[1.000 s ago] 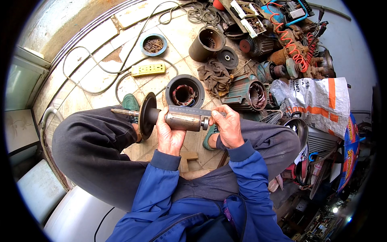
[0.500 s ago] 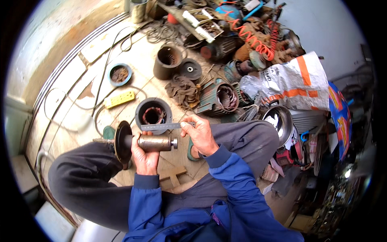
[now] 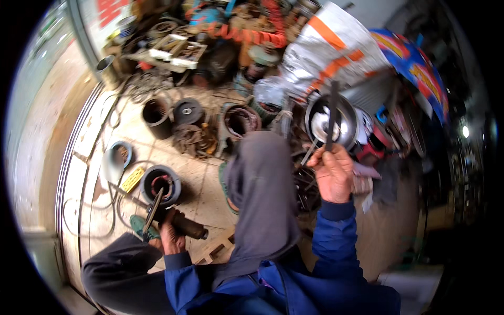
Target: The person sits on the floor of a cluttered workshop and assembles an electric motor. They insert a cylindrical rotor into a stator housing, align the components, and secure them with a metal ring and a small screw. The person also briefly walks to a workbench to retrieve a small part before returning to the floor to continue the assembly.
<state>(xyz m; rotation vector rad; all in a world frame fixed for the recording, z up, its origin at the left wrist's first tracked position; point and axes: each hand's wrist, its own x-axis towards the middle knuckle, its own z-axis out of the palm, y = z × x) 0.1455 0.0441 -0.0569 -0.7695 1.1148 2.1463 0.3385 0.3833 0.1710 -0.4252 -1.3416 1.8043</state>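
Observation:
My left hand point(image 3: 172, 236) is wrapped round a motor rotor point(image 3: 189, 227), a dark metal cylinder with a shaft stub at its right end. A round flange point(image 3: 153, 207), seen nearly edge-on, sits at the rotor's other end. My right hand point(image 3: 334, 176) pinches the lower end of a steel ruler point(image 3: 332, 113) between thumb and fingers and holds it upright. Behind the ruler stands a metal bowl point(image 3: 353, 126) with pale stuff inside. Just beyond the rotor, a round motor housing point(image 3: 160, 184) with reddish windings stands on the tiles.
A yellow power strip point(image 3: 132, 179) and a blue bowl point(image 3: 123, 152) lie at left among cables. Farther back are a dark cylindrical housing point(image 3: 156, 118), rags point(image 3: 193, 139) and a heap of motor parts. A white-and-orange sack point(image 3: 336, 50) stands behind the metal bowl. A wooden piece point(image 3: 216, 247) lies near my left hand.
My right hand has carried the ruler away from the rotor, to the right, and turned it upright. The rotor is lower and tilted. My right knee is raised, and the view has swung right.

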